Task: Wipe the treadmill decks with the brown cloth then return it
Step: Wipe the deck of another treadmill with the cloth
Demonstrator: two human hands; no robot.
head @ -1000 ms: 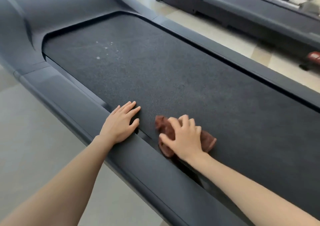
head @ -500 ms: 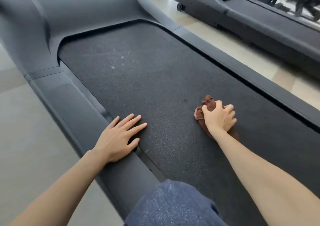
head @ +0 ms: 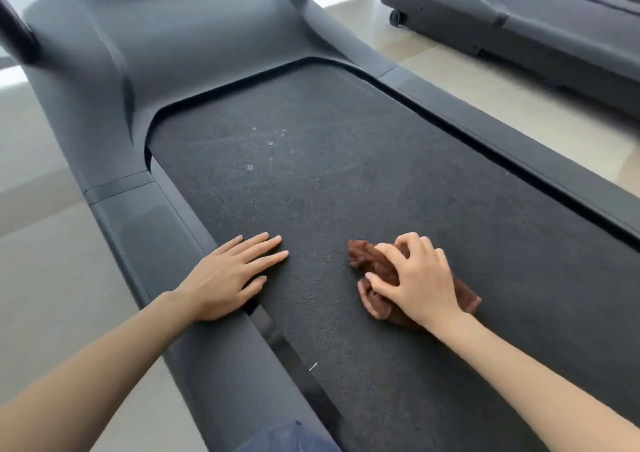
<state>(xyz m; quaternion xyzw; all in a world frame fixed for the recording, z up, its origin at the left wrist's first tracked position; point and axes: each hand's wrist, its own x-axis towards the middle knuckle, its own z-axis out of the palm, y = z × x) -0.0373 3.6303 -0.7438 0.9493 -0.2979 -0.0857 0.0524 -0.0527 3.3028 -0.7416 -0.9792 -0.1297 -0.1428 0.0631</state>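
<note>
A dark treadmill deck (head: pixel 346 160) runs from near me toward the upper left, with a few pale specks on its far part. A crumpled brown cloth (head: pixel 377 271) lies on the belt, and my right hand (head: pixel 419 278) presses down on it with fingers curled into the fabric. My left hand (head: pixel 228 278) rests flat with straight fingers, palm on the left side rail (head: pixel 145 233) and fingertips on the belt's edge. Most of the cloth is covered by my right hand.
A second treadmill (head: pixel 540 18) stands at the upper right across a strip of light tiled floor (head: pixel 485 98). The grey motor hood (head: pixel 180 43) rises at the deck's far end. My knee in blue fabric (head: pixel 287 437) shows at the bottom.
My right hand slid the cloth from the left rail out across the belt, then back a little toward the left. The view tipped up toward the motor hood. My left hand stayed on the rail.
</note>
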